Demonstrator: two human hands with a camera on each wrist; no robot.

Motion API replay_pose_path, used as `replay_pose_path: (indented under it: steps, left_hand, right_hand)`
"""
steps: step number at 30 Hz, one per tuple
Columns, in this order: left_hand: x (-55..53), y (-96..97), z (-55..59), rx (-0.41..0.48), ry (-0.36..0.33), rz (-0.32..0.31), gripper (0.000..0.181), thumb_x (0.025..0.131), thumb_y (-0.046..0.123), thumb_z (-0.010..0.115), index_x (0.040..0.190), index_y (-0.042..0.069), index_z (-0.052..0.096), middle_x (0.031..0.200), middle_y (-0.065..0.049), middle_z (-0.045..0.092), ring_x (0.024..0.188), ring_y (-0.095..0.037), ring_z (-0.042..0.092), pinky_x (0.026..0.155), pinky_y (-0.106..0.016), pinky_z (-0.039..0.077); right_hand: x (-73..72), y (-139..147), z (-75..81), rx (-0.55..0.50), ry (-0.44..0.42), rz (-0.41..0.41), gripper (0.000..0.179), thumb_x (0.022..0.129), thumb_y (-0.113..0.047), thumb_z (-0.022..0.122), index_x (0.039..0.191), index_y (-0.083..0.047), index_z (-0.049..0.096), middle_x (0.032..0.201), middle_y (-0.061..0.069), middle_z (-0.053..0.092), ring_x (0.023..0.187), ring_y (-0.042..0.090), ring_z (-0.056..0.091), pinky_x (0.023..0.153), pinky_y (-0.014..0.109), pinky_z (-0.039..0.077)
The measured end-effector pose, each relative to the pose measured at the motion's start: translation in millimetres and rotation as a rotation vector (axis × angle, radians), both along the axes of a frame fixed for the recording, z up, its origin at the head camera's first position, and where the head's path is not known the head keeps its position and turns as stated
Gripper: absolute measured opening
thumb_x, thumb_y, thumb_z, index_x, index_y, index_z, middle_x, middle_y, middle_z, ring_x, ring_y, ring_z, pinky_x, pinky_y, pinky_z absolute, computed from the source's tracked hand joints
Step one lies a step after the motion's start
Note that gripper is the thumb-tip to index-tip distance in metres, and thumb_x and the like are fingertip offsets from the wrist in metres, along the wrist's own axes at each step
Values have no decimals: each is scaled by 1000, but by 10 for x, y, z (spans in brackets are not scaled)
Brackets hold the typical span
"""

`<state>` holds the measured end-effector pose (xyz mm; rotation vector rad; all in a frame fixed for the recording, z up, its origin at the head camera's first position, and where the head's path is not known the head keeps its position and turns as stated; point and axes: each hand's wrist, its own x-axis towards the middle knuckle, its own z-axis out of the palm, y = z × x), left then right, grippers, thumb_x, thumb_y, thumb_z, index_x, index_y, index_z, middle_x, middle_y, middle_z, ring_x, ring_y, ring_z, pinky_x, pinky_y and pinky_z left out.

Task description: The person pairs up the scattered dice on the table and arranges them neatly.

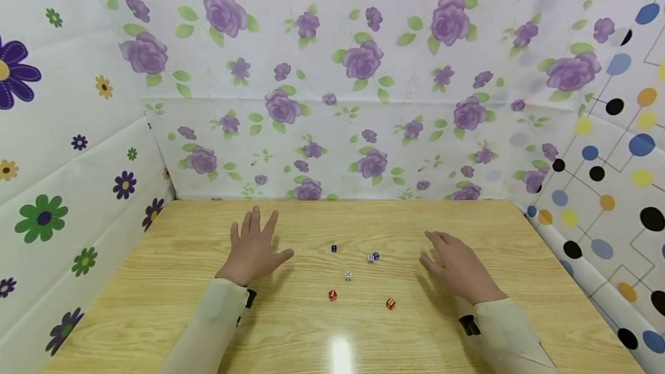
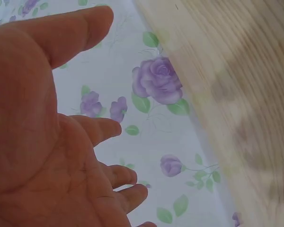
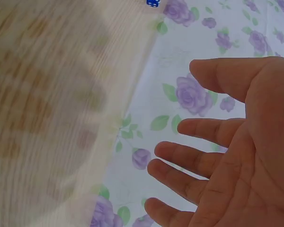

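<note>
Several small dice lie on the wooden table [image 1: 166,258] between my hands: a blue die [image 1: 334,248], a white and blue pair [image 1: 373,257], a white die [image 1: 348,275] and two red dice [image 1: 332,295] [image 1: 390,303]. My left hand [image 1: 256,246] hovers palm down, fingers spread, left of the dice. My right hand [image 1: 453,264] hovers palm down to their right, fingers relaxed. Neither hand holds anything. The left hand [image 2: 61,142] and right hand [image 3: 227,156] show open palms in the wrist views. One blue die [image 3: 152,3] shows at the top of the right wrist view.
Floral sheets [image 1: 332,103] wall the table at the back and left; a dotted sheet [image 1: 613,160] closes the right side. The table edge meets the back wall [image 2: 194,94].
</note>
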<state>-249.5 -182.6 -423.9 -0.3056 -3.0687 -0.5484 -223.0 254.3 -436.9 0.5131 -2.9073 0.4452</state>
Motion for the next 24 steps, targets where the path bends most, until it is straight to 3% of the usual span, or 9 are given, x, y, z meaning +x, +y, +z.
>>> replay_pose_path:
  steps: [9, 13, 16, 19, 24]
  left_hand:
    - [124, 130, 158, 32, 26, -71, 93, 98, 48, 67, 166, 9, 17, 168, -31, -3, 155, -51, 0, 119, -71, 1]
    - [161, 190, 163, 37, 65, -91, 81, 98, 44, 68, 161, 5, 34, 163, -31, 24, 152, -50, 19, 119, -68, 15]
    - [170, 271, 139, 51, 86, -106, 63, 98, 40, 71, 147, 4, 54, 147, -24, 49, 140, -46, 40, 115, -63, 31]
    - [182, 394, 117, 86, 125, -125, 43, 97, 34, 72, 130, 7, 67, 132, -15, 60, 127, -39, 54, 104, -54, 46]
    - [238, 612, 100, 168, 196, -200, 23, 98, 26, 71, 116, 13, 71, 117, -5, 64, 111, -27, 59, 90, -44, 54]
  right_hand:
    - [8, -57, 86, -48, -59, -4, 63, 103, -35, 64, 152, -1, 46, 144, 28, 54, 128, 48, 55, 99, 64, 47]
    - [37, -109, 153, -69, -149, -28, 56, 101, -38, 67, 142, -3, 57, 110, 13, 69, 93, 30, 68, 77, 49, 56]
    - [54, -159, 204, -67, -202, -43, 45, 98, -37, 71, 129, -5, 66, 83, -3, 63, 68, 14, 57, 61, 36, 48]
    - [71, -212, 226, -55, -214, -37, 37, 96, -33, 74, 122, -7, 70, 79, -6, 60, 65, 10, 53, 59, 33, 45]
    - [94, -329, 183, -30, -236, 11, 28, 94, -28, 77, 115, -10, 72, 82, -7, 60, 67, 10, 52, 62, 34, 46]
